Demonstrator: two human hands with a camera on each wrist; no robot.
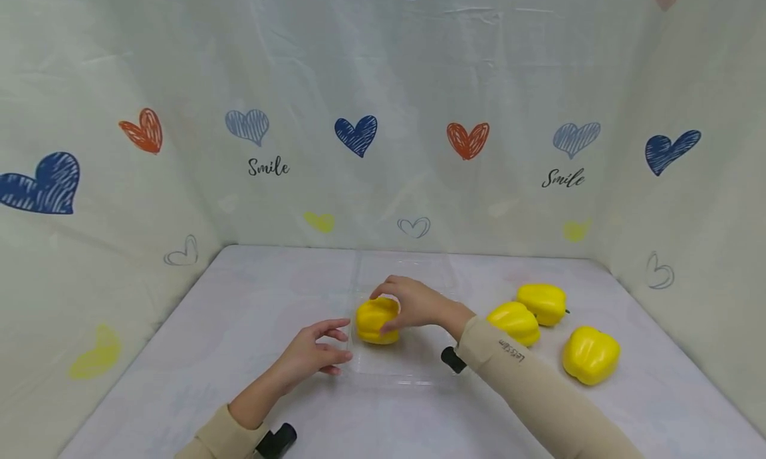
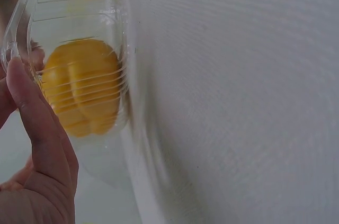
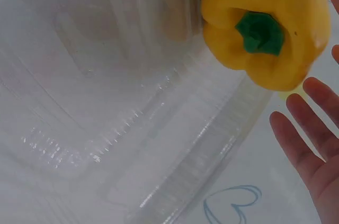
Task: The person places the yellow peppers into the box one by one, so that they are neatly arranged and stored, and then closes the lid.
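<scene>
A yellow bell pepper (image 1: 374, 326) with a green stem (image 3: 260, 34) is inside a clear plastic box (image 1: 413, 381), near its left wall. My right hand (image 1: 415, 304) reaches in from the right, thumb on the near side of the pepper and fingers over its far side. In the right wrist view those fingers (image 3: 299, 144) are straight and spread beside the pepper; contact is unclear. My left hand (image 1: 308, 354) is at the box's left side with extended fingers. In the left wrist view a fingertip (image 2: 18, 75) meets the rim, and the pepper (image 2: 82, 89) shows through the ribbed wall.
Several more yellow bell peppers lie to the right: one at the back (image 1: 542, 303), one beside it partly behind my sleeve (image 1: 516, 322), one nearer (image 1: 591, 354). The box's clear lid (image 1: 407, 269) seems folded back behind it. A heart-printed backdrop (image 1: 413, 66) surrounds the white table (image 1: 257, 293).
</scene>
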